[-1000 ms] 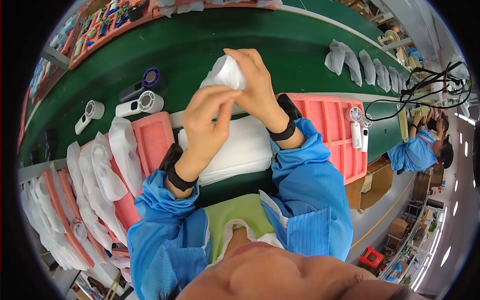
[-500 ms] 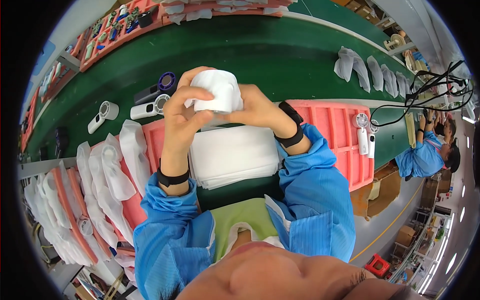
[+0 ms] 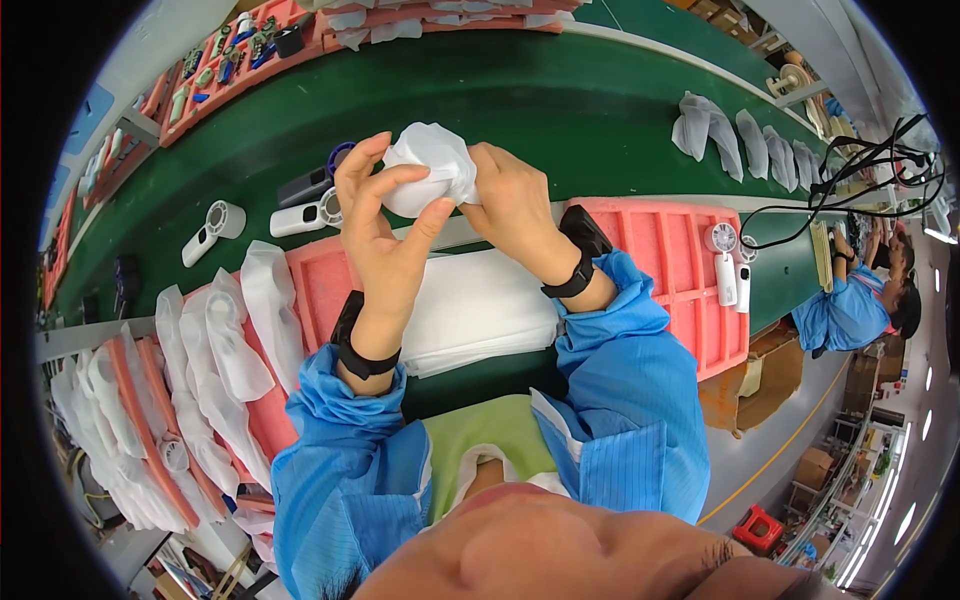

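Above the bench, between my two hands, is a rounded thing wrapped in thin white sheeting (image 3: 425,165); the wrapping hides what is inside. My left hand (image 3: 385,225) is closed round its left and near side, thumb and fingertips on the wrap. At the right end, where the sheeting is creased and gathered, my right hand (image 3: 515,205) pinches it. Below my hands lies a stack of flat white bags or sheets (image 3: 480,315). Beyond my left wrist, on the green bench, are white handheld fans (image 3: 225,218) and a dark one (image 3: 303,187).
Pink foam trays sit on both sides; the right one (image 3: 655,285) carries two white handheld fans (image 3: 724,265). White-wrapped pieces (image 3: 238,345) line the left tray. More wrapped pieces (image 3: 705,128) lie far right, near hanging black cables (image 3: 880,180). A co-worker in blue (image 3: 845,315) is at right.
The wrapped thing has turned and risen slightly, its sheeting now gathered at the right. My left fingers have shifted and spread more; my right hand has turned inward into a pinch.
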The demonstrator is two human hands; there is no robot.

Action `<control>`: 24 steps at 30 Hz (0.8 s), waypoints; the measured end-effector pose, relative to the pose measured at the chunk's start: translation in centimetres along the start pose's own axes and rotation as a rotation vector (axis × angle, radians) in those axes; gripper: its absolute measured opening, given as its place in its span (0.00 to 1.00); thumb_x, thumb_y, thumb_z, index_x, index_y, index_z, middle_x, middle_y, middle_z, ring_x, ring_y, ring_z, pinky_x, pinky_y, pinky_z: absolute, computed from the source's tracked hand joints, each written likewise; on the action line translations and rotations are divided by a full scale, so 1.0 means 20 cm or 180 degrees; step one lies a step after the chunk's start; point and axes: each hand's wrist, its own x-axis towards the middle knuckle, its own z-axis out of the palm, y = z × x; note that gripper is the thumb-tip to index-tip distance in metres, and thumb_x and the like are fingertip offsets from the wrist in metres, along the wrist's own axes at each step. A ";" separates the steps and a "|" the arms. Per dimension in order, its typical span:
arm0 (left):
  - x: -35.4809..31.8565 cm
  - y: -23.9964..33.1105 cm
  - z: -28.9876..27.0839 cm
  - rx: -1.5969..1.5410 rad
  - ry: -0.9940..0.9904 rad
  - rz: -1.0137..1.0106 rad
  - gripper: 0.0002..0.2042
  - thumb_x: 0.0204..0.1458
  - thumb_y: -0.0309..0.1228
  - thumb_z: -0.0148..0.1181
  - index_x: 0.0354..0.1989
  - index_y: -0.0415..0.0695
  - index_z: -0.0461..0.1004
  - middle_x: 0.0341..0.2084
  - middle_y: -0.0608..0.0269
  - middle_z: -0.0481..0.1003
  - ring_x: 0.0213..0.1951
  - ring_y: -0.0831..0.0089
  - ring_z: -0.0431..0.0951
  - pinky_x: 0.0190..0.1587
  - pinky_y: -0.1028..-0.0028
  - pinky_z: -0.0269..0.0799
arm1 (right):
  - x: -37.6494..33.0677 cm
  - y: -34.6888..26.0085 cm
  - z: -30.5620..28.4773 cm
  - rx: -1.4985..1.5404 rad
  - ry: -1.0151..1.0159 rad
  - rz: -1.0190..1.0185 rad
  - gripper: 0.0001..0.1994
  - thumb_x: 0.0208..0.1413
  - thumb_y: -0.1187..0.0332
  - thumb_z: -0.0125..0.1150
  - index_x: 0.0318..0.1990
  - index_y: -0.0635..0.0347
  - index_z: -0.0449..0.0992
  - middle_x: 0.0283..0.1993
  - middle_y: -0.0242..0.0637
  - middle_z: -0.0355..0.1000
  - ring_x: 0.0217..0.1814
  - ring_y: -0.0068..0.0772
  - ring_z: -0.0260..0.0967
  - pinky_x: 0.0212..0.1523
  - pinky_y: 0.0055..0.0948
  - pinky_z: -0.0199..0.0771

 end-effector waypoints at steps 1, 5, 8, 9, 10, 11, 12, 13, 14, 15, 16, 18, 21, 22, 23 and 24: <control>-0.01 0.00 0.00 0.0000 0.0003 -0.0003 0.15 0.46 0.27 0.70 0.42 0.43 0.74 0.56 0.57 0.63 0.57 0.63 0.65 0.60 0.65 0.60 | 0.00 -0.01 0.00 -0.0061 0.0037 -0.0070 0.17 0.39 0.74 0.68 0.38 0.62 0.70 0.31 0.43 0.71 0.32 0.50 0.72 0.29 0.39 0.71; -0.06 -0.02 0.02 0.0137 0.0441 -0.0169 0.15 0.44 0.26 0.71 0.41 0.43 0.75 0.57 0.57 0.62 0.58 0.60 0.63 0.61 0.63 0.58 | -0.01 0.00 0.00 -0.0192 0.0190 0.0045 0.17 0.38 0.75 0.68 0.38 0.62 0.69 0.31 0.42 0.70 0.32 0.48 0.72 0.28 0.38 0.70; -0.07 0.00 0.04 0.0273 0.0283 -0.0183 0.14 0.44 0.26 0.71 0.39 0.44 0.75 0.56 0.57 0.63 0.59 0.59 0.63 0.61 0.63 0.58 | -0.02 0.00 0.02 -0.0236 0.0203 0.0058 0.19 0.36 0.76 0.68 0.38 0.63 0.69 0.31 0.42 0.70 0.33 0.48 0.72 0.28 0.38 0.70; -0.06 0.00 0.04 0.0255 0.0274 -0.0188 0.14 0.44 0.26 0.71 0.39 0.44 0.75 0.56 0.57 0.63 0.59 0.59 0.63 0.61 0.63 0.58 | -0.02 0.00 0.02 -0.0265 0.0213 0.0069 0.19 0.35 0.76 0.68 0.38 0.63 0.69 0.31 0.42 0.70 0.33 0.48 0.72 0.28 0.38 0.70; -0.05 0.00 0.05 0.0144 0.0412 -0.0236 0.13 0.44 0.26 0.71 0.38 0.44 0.75 0.56 0.57 0.63 0.59 0.59 0.63 0.61 0.62 0.58 | -0.03 0.00 0.02 -0.0281 0.0213 0.0079 0.19 0.35 0.76 0.68 0.38 0.63 0.69 0.31 0.42 0.70 0.33 0.48 0.72 0.28 0.38 0.70; -0.04 0.01 0.06 0.0035 0.0551 -0.0285 0.13 0.43 0.26 0.71 0.36 0.44 0.75 0.56 0.57 0.64 0.59 0.59 0.63 0.61 0.62 0.58 | -0.04 0.00 0.01 -0.0335 0.0194 0.0041 0.20 0.34 0.77 0.67 0.38 0.63 0.69 0.32 0.42 0.70 0.33 0.47 0.72 0.28 0.37 0.70; -0.04 0.01 0.07 -0.0072 0.0690 -0.0335 0.12 0.43 0.26 0.72 0.35 0.44 0.76 0.56 0.56 0.64 0.59 0.59 0.64 0.61 0.62 0.58 | -0.04 0.00 0.00 -0.0388 0.0175 0.0001 0.20 0.33 0.77 0.67 0.39 0.63 0.69 0.32 0.42 0.69 0.33 0.47 0.71 0.29 0.37 0.70; -0.04 0.00 0.07 -0.0087 0.0684 -0.0343 0.12 0.43 0.26 0.72 0.35 0.44 0.76 0.56 0.56 0.64 0.59 0.59 0.64 0.61 0.62 0.58 | -0.05 0.01 0.00 -0.0440 0.0154 -0.0038 0.21 0.32 0.77 0.67 0.39 0.63 0.69 0.33 0.42 0.69 0.33 0.47 0.71 0.29 0.37 0.70; -0.04 -0.01 0.07 0.0030 0.0594 -0.0212 0.11 0.43 0.26 0.72 0.34 0.44 0.76 0.56 0.56 0.64 0.59 0.58 0.64 0.61 0.62 0.58 | -0.04 0.01 0.00 -0.0469 0.0154 -0.0021 0.21 0.32 0.77 0.67 0.39 0.63 0.69 0.33 0.42 0.69 0.33 0.47 0.71 0.29 0.37 0.70; -0.04 -0.02 0.06 0.0145 0.0505 -0.0080 0.11 0.42 0.26 0.72 0.33 0.43 0.76 0.56 0.55 0.64 0.59 0.58 0.64 0.61 0.62 0.58 | -0.03 0.01 0.01 -0.0395 0.0160 -0.0074 0.21 0.32 0.78 0.67 0.39 0.63 0.69 0.33 0.42 0.69 0.33 0.47 0.71 0.29 0.37 0.71; -0.03 -0.04 0.07 0.0220 0.0397 0.0052 0.10 0.42 0.26 0.72 0.32 0.43 0.76 0.56 0.55 0.65 0.59 0.57 0.65 0.61 0.62 0.58 | -0.03 0.02 0.01 -0.0358 0.0173 -0.0106 0.22 0.31 0.78 0.67 0.39 0.63 0.69 0.33 0.42 0.69 0.33 0.47 0.71 0.29 0.37 0.71; -0.02 -0.05 0.08 0.0328 0.0352 0.0114 0.10 0.42 0.26 0.72 0.31 0.43 0.76 0.56 0.54 0.65 0.59 0.57 0.65 0.61 0.62 0.58 | -0.02 0.05 0.02 -0.0397 0.0193 -0.0094 0.22 0.31 0.78 0.67 0.39 0.63 0.69 0.33 0.42 0.69 0.33 0.47 0.71 0.30 0.37 0.71; 0.00 -0.02 0.13 0.0634 0.0304 0.0266 0.10 0.42 0.26 0.72 0.30 0.43 0.76 0.57 0.54 0.65 0.58 0.57 0.65 0.61 0.62 0.59 | 0.00 0.08 0.01 -0.0294 0.0296 -0.0118 0.22 0.30 0.78 0.67 0.40 0.63 0.69 0.33 0.42 0.69 0.34 0.47 0.72 0.30 0.38 0.71; 0.00 -0.01 0.15 0.0840 0.0226 0.0310 0.09 0.42 0.25 0.72 0.30 0.43 0.76 0.56 0.53 0.65 0.58 0.56 0.66 0.60 0.62 0.59 | 0.00 0.10 0.00 -0.0270 0.0253 0.0021 0.22 0.32 0.77 0.67 0.40 0.64 0.69 0.32 0.42 0.70 0.34 0.47 0.72 0.30 0.38 0.71; 0.01 0.01 0.17 0.1050 0.0148 0.0358 0.09 0.43 0.25 0.71 0.29 0.42 0.76 0.56 0.53 0.65 0.58 0.56 0.66 0.60 0.62 0.59 | -0.01 0.11 -0.01 -0.0242 0.0215 0.0158 0.22 0.33 0.77 0.67 0.40 0.64 0.69 0.32 0.42 0.70 0.35 0.48 0.72 0.31 0.39 0.71; 0.01 0.01 0.17 0.1320 0.0091 0.0400 0.08 0.43 0.25 0.71 0.29 0.42 0.75 0.56 0.53 0.66 0.57 0.56 0.66 0.60 0.61 0.60 | -0.01 0.10 -0.01 -0.0155 0.0162 0.0271 0.21 0.34 0.76 0.67 0.41 0.64 0.69 0.32 0.43 0.70 0.35 0.48 0.72 0.31 0.39 0.72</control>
